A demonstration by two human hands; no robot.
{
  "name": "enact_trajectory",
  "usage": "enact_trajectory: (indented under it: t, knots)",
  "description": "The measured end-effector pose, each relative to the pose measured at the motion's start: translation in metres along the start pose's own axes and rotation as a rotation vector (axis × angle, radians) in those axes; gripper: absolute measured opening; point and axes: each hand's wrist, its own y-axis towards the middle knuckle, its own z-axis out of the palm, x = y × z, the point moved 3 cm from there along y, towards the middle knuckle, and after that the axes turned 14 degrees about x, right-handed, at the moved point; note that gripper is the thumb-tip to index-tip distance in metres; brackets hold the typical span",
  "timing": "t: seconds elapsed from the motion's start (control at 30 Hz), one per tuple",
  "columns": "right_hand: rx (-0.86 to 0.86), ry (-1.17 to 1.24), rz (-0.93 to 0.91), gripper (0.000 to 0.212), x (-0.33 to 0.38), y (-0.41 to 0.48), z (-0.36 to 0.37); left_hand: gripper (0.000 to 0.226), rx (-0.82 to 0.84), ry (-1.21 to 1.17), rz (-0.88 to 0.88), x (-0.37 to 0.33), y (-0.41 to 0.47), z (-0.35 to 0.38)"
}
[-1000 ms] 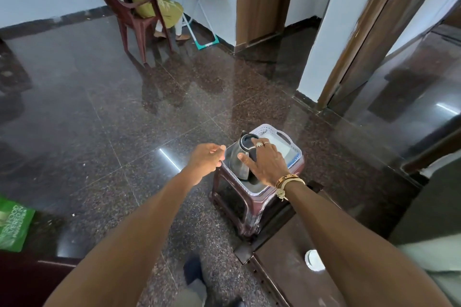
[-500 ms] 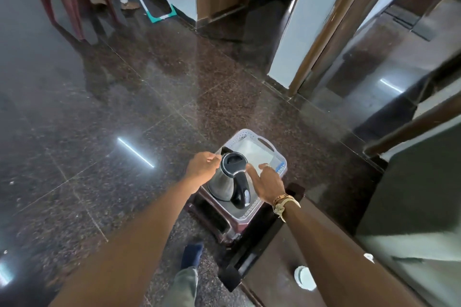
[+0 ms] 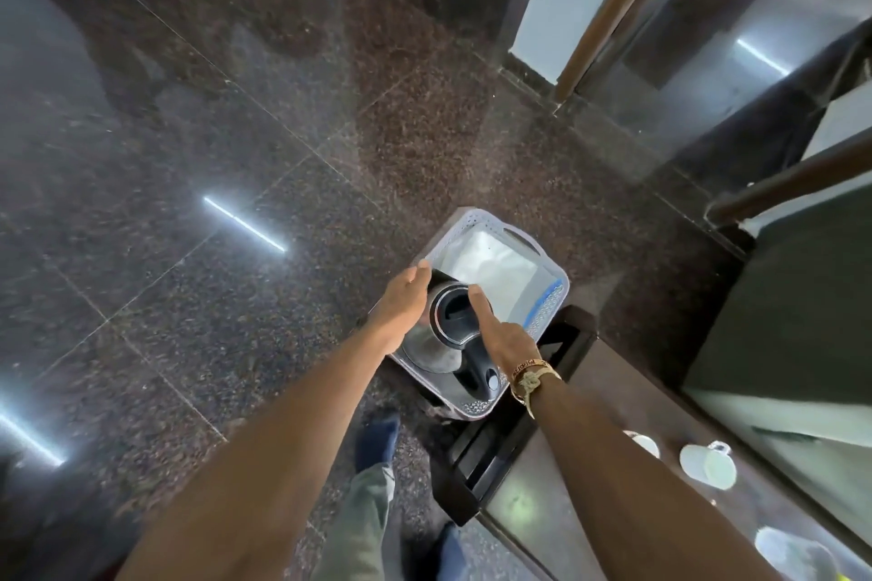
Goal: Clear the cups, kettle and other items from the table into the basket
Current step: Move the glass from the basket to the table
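Steel-bodied kettle with a black lid and handle point(image 3: 446, 335) sits at the near end of the pale perforated plastic basket point(image 3: 547, 304); left hand point(image 3: 401, 311) cups its side, right hand point(image 3: 502, 335) rests open-fingered on the lid, neither grip clenched; best settle it upright, then release; white cups point(image 3: 708, 465) wait on the dark desk point(image 3: 542, 514).

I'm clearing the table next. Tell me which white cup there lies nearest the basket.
The white cup partly hidden behind the right forearm; the cup with a handle sits beyond it, and a third cup lies farthest from the basket.
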Motion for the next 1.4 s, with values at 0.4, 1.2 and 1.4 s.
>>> enact_trajectory:
  t: [0.4,1.2,1.4]
  knots:
    - [-0.069,0.431,0.087,0.142,-0.005,0.008,0.015,0.067,0.043,-0.030,-0.014,0.003,0.034,0.013]
    - [-0.280,0.486,0.074,0.115,-0.038,-0.065,0.012,0.070,0.000,0.204,0.093,-0.030,-0.010,0.045]
    - [-0.384,0.488,0.003,0.129,-0.064,-0.114,-0.012,0.067,-0.061,0.346,0.214,-0.068,-0.040,0.088]
